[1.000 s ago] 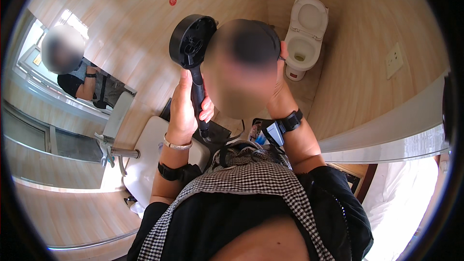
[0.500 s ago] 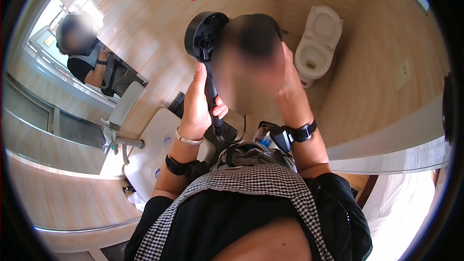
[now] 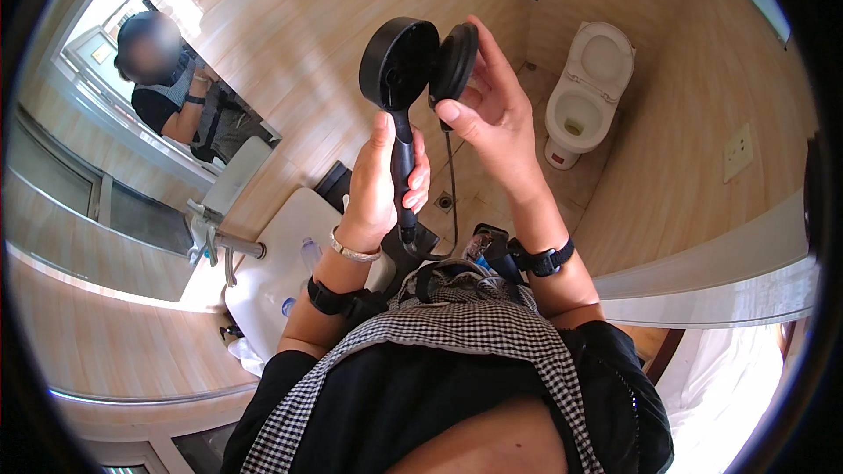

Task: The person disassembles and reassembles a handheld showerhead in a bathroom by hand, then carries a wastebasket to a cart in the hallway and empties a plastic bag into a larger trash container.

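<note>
Since a second ago, right hand (image 3: 496, 114) fingers have pinched the black disc (image 3: 454, 61) off the shower head (image 3: 399, 66); left hand (image 3: 382, 184) fingers clamp its handle. I'd keep both steady, faces parallel.

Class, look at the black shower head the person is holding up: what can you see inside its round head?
The shower head shows a hollow black interior; details are too dark to tell. The right hand holds the black round faceplate beside its rim. The left hand covers the handle.
</note>
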Tool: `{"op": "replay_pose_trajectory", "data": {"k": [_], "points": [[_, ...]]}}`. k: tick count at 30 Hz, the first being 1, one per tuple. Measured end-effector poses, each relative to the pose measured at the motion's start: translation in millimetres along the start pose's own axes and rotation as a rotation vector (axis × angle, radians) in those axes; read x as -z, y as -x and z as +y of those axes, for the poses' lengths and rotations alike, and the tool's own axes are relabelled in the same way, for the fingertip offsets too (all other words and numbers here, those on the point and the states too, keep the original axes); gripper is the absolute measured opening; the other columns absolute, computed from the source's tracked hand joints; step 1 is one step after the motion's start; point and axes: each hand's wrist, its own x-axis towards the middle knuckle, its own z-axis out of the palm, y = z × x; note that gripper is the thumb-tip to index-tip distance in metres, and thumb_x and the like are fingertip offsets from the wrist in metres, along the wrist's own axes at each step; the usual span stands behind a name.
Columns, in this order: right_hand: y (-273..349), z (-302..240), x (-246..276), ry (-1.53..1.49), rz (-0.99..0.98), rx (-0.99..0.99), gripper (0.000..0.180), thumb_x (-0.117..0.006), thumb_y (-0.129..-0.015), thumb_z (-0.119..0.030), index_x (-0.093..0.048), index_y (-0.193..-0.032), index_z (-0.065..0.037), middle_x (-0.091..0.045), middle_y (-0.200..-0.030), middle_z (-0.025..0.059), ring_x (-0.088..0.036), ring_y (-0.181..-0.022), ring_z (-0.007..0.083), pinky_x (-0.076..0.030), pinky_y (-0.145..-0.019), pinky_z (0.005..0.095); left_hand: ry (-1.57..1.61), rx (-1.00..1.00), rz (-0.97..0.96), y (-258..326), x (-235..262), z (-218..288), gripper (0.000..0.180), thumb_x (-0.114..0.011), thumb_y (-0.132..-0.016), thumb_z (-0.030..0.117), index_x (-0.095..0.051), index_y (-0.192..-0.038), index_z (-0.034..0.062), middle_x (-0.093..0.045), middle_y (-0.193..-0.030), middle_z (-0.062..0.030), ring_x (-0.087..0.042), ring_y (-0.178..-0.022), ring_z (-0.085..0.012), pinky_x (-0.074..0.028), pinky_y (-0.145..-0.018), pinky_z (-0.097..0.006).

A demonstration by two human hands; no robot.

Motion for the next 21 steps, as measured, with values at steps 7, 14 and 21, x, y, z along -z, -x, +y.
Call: {"op": "replay_pose_trajectory", "data": {"k": [7, 14, 21], "points": [[3.7, 18.0, 14.6, -0.685, -0.071, -0.154, 0.069, -0.065, -0.084, -0.035, -0.038, -0.139, -0.003, -0.049, -0.134, 0.0125, -0.048, -0.123, 0.0228, -0.037, -0.105, 0.0426, 0.09, 0.001, -0.106, -0.4, 3.5, -2.5, 0.061, -0.03, -0.095, 0.063, -0.045, -0.083, 0.0053, -0.042, -0.052, -0.0017, -0.034, -0.035, -0.0096, -0.031, -0.033, -0.023], [5.3, 17.0, 18.9, -0.894, -0.127, -0.197, 0.072, -0.067, -0.081, -0.044, -0.042, -0.136, -0.007, -0.046, -0.138, 0.013, -0.044, -0.128, 0.029, -0.036, -0.107, 0.0493, 0.238, 0.03, -0.32, -0.6, 3.9, -3.4, 0.059, -0.022, -0.097, 0.06, -0.041, -0.081, 0.0058, -0.036, -0.049, -0.0012, -0.028, -0.031, -0.0094, -0.025, -0.028, -0.024], [2.5, 8.7, 17.7, -0.876, -0.128, -0.215, 0.065, -0.067, -0.082, -0.038, -0.044, -0.134, -0.007, -0.049, -0.132, 0.0122, -0.047, -0.124, 0.027, -0.039, -0.105, 0.0458, 0.257, 0.029, -0.318, -1.1, 3.8, -1.8, 0.059, -0.024, -0.096, 0.06, -0.042, -0.083, 0.0054, -0.038, -0.05, -0.0018, -0.03, -0.033, -0.0095, -0.027, -0.03, -0.024]]}}
